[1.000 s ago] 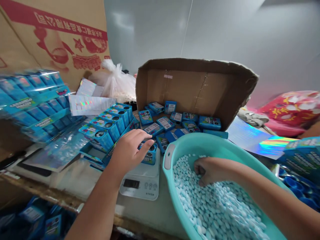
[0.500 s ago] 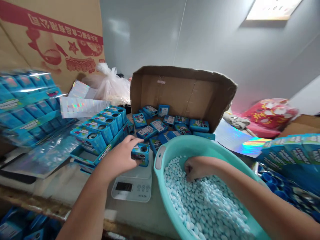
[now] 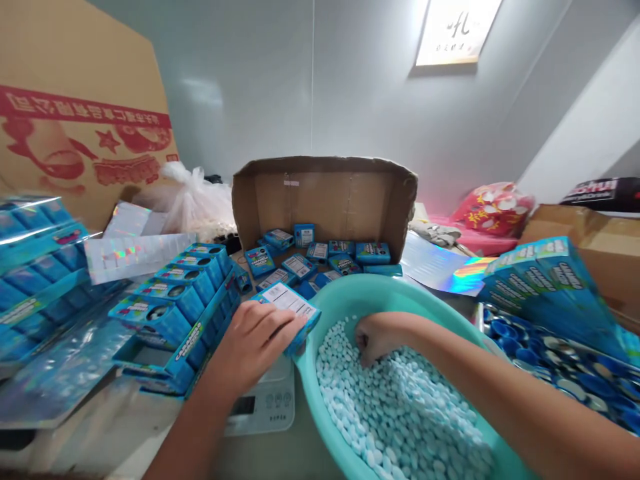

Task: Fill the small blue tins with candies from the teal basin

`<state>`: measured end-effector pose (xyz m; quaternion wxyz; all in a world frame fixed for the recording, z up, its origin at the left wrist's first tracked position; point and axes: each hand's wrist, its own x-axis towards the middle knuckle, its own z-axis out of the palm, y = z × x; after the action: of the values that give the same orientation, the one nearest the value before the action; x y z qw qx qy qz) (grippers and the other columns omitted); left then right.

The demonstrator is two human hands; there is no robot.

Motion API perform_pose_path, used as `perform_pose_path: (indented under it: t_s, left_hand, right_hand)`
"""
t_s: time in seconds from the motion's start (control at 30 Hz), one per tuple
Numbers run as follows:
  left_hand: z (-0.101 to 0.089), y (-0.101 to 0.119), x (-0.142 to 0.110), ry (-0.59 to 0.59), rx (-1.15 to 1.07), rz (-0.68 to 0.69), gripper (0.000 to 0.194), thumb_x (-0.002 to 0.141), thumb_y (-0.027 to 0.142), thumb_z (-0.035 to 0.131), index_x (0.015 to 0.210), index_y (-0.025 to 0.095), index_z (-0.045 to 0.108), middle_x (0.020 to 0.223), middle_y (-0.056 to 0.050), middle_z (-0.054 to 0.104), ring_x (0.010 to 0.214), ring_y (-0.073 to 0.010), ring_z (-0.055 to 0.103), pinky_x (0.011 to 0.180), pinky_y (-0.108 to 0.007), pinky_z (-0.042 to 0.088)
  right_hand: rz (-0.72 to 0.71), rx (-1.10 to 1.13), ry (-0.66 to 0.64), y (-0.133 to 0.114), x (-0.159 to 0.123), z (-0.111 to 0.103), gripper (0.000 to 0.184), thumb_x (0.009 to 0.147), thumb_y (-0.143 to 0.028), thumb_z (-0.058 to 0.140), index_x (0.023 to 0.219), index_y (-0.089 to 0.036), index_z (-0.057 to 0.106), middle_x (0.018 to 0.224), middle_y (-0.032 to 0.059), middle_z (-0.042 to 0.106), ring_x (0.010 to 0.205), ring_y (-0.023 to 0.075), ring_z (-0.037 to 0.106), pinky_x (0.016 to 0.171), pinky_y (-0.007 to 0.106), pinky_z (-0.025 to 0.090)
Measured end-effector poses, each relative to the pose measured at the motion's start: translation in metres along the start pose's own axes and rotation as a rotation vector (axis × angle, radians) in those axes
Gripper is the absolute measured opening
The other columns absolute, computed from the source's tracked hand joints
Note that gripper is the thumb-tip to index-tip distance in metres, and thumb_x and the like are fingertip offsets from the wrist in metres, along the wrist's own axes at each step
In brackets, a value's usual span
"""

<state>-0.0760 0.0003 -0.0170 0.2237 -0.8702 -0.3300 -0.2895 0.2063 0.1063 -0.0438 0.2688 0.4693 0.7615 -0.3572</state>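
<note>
My left hand [image 3: 263, 337] grips a blue candy box [image 3: 289, 303], tilted with its white label panel upward, at the left rim of the turquoise basin [image 3: 357, 287]. Below that hand lies a white kitchen scale [image 3: 275, 403], partly covered by my wrist. Inside the basin is a heap of pale blue and white candies [image 3: 390, 413]. My right hand [image 3: 377, 337] is down among them with its fingers curled closed; whatever is in them is hidden.
An open carton [image 3: 325, 200] behind the basin holds several blue boxes. Left of the scale stands a display tray [image 3: 185, 357] of upright boxes, with wrapped packs [image 3: 40, 260] farther left. Blue caps [image 3: 520, 347] and folded blue cartons [image 3: 545, 287] lie at right.
My left hand has lifted the candy box off the scale and turned it, bringing it to the basin's rim. My right hand stays in the candies. The camera view has shifted.
</note>
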Motion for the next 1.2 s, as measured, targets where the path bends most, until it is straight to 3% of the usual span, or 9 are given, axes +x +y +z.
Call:
perform_pose_path:
  t_s: [0.23, 0.43, 0.6, 0.8, 0.9, 0.97, 1.03, 1.1, 1.2]
  left_hand:
    - [0.003, 0.008, 0.007, 0.011, 0.083, 0.088, 0.034, 0.097, 0.009, 0.056, 0.128, 0.021, 0.060, 0.107, -0.003, 0.068, 0.100, -0.0211, 0.053, 0.097, -0.042, 0.040]
    - [0.005, 0.009, 0.003, -0.057, 0.091, 0.081, 0.044, 0.094, 0.004, 0.055, 0.132, 0.026, 0.058, 0.111, -0.002, 0.068, 0.107, -0.0192, 0.053, 0.110, -0.042, 0.035]
    - [0.009, 0.006, 0.003, -0.048, -0.054, -0.011, 0.047, 0.092, 0.001, 0.051, 0.130, 0.027, 0.058, 0.114, -0.005, 0.065, 0.112, -0.0217, 0.052, 0.104, -0.043, 0.038]
    - [0.013, 0.000, 0.001, -0.047, -0.225, -0.129, 0.056, 0.085, -0.005, 0.049, 0.129, 0.029, 0.056, 0.117, -0.005, 0.060, 0.114, -0.0213, 0.055, 0.102, -0.042, 0.044]
    - [0.011, -0.003, -0.003, -0.021, -0.292, -0.277, 0.046, 0.087, 0.006, 0.056, 0.126, 0.029, 0.055, 0.120, -0.005, 0.060, 0.113, -0.0214, 0.058, 0.100, -0.038, 0.048]
    - [0.006, -0.004, -0.006, 0.034, -0.361, -0.494, 0.042, 0.088, 0.019, 0.063, 0.127, 0.029, 0.051, 0.122, -0.006, 0.059, 0.112, -0.0227, 0.060, 0.097, -0.038, 0.051]
    - [0.001, -0.007, -0.006, 0.067, -0.439, -0.742, 0.050, 0.085, 0.031, 0.069, 0.130, 0.028, 0.046, 0.126, -0.007, 0.058, 0.112, -0.0245, 0.062, 0.094, -0.038, 0.053]
    - [-0.004, -0.010, -0.006, 0.034, -0.502, -0.896, 0.056, 0.080, 0.035, 0.070, 0.129, 0.027, 0.045, 0.129, -0.007, 0.056, 0.113, -0.0259, 0.061, 0.092, -0.038, 0.054]
    - [-0.007, -0.015, -0.005, -0.078, -0.563, -0.971, 0.051, 0.073, 0.027, 0.062, 0.122, 0.024, 0.052, 0.122, -0.006, 0.059, 0.111, -0.0255, 0.061, 0.086, -0.034, 0.055]
  right_hand:
    - [-0.008, 0.000, -0.037, 0.001, 0.004, -0.002, 0.033, 0.075, -0.040, 0.082, 0.092, -0.015, 0.068, 0.068, -0.0026, 0.062, 0.064, 0.0158, 0.061, 0.064, 0.031, 0.051]
    - [-0.005, 0.052, -0.011, 0.000, -0.002, -0.002, 0.030, 0.067, -0.038, 0.086, 0.077, -0.018, 0.066, 0.062, 0.0004, 0.063, 0.067, 0.0219, 0.065, 0.059, 0.029, 0.047]
    - [-0.016, 0.014, -0.021, -0.002, -0.004, -0.003, 0.029, 0.074, -0.041, 0.083, 0.080, -0.018, 0.066, 0.064, -0.0001, 0.063, 0.068, 0.0199, 0.064, 0.060, 0.029, 0.049]
    - [-0.028, -0.062, -0.075, -0.004, 0.002, -0.004, 0.031, 0.096, -0.044, 0.062, 0.098, -0.013, 0.065, 0.085, 0.0019, 0.065, 0.072, 0.0155, 0.063, 0.068, 0.033, 0.056]
    - [-0.042, -0.080, -0.062, -0.003, 0.000, -0.004, 0.030, 0.096, -0.043, 0.063, 0.101, -0.014, 0.065, 0.089, 0.0027, 0.066, 0.075, 0.0165, 0.064, 0.070, 0.034, 0.056]
    - [-0.047, -0.093, -0.049, -0.004, -0.003, -0.004, 0.030, 0.095, -0.043, 0.063, 0.101, -0.014, 0.065, 0.088, 0.0024, 0.065, 0.075, 0.0167, 0.064, 0.071, 0.034, 0.056]
    - [-0.044, -0.104, -0.043, -0.005, -0.005, -0.005, 0.033, 0.095, -0.046, 0.063, 0.099, -0.014, 0.065, 0.085, 0.0016, 0.065, 0.072, 0.0162, 0.063, 0.070, 0.034, 0.055]
    - [-0.037, -0.111, -0.038, -0.006, -0.006, -0.006, 0.036, 0.094, -0.050, 0.062, 0.095, -0.014, 0.065, 0.080, 0.0008, 0.064, 0.069, 0.0155, 0.062, 0.068, 0.033, 0.054]
    - [-0.039, -0.115, -0.013, -0.008, -0.005, -0.006, 0.044, 0.085, -0.059, 0.068, 0.087, -0.015, 0.066, 0.075, 0.0008, 0.064, 0.064, 0.0158, 0.059, 0.064, 0.032, 0.050]
